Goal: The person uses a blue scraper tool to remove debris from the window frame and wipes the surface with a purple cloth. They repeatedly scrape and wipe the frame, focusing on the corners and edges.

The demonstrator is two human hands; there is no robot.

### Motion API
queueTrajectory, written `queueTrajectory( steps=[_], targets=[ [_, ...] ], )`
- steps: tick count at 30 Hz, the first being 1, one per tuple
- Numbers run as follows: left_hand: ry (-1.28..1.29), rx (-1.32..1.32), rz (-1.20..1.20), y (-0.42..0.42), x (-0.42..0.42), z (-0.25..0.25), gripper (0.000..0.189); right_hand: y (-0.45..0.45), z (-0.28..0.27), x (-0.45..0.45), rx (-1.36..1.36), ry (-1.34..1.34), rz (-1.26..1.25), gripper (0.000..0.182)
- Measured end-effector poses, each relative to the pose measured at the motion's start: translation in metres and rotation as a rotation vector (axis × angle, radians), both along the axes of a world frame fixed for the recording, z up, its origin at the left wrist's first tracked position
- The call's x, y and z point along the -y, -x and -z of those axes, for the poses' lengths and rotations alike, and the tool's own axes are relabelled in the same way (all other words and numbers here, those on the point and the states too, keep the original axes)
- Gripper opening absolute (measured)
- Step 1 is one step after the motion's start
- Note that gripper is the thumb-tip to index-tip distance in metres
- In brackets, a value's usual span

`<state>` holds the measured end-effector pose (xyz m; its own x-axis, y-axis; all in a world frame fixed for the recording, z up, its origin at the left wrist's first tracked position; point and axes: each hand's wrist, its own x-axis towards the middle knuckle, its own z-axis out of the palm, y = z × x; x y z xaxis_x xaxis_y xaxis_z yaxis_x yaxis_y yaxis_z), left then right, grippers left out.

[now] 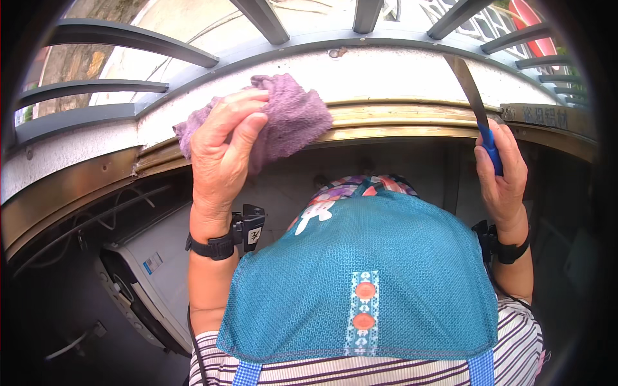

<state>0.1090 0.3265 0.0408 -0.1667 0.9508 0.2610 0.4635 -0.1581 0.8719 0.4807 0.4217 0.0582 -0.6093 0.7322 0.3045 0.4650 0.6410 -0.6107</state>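
My left hand (224,140) grips a bunched purple terry cloth (294,116), which hangs over the brass-coloured window track (405,118) and the white sill (381,75). On the right, my right hand (504,166) holds a knife by its blue handle (491,149). The knife's metal blade (467,87) points up and away over the sill, its tip near the grey railing. I cannot tell whether the blade touches the sill. Part of the track lies hidden under the cloth.
Beyond the sill stands a grey metal railing (369,17). A white washing machine (159,275) stands low on the left, near a hose (72,345) and cables. A metal strip (536,116) at right bears writing. I wear a teal apron (410,270) and wrist-strapped devices (248,227).
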Motion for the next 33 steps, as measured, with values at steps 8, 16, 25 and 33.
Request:
queueTrajectory(
  steps=[8, 16, 25, 33],
  targets=[
    [-0.033, -0.571, 0.225, -0.035, -0.027, 0.006, 0.04, 0.008, -0.018, 0.004, 0.093, 0.052, -0.149, 0.046],
    [0.119, -0.589, 0.144, 0.013, 0.008, 0.016, 0.03, -0.014, -0.046, -0.004, 0.414, 0.117, -0.145, 0.033],
    [-0.067, -0.585, -0.257, 0.045, 0.013, 0.036, 0.025, 0.006, -0.074, -0.049, 0.642, 0.025, -0.344, 0.027],
    [-0.171, -0.575, -0.407, 0.039, 0.01, 0.043, 0.017, 0.048, -0.073, -0.056, 0.673, 0.12, -0.519, 0.03]
  ],
)
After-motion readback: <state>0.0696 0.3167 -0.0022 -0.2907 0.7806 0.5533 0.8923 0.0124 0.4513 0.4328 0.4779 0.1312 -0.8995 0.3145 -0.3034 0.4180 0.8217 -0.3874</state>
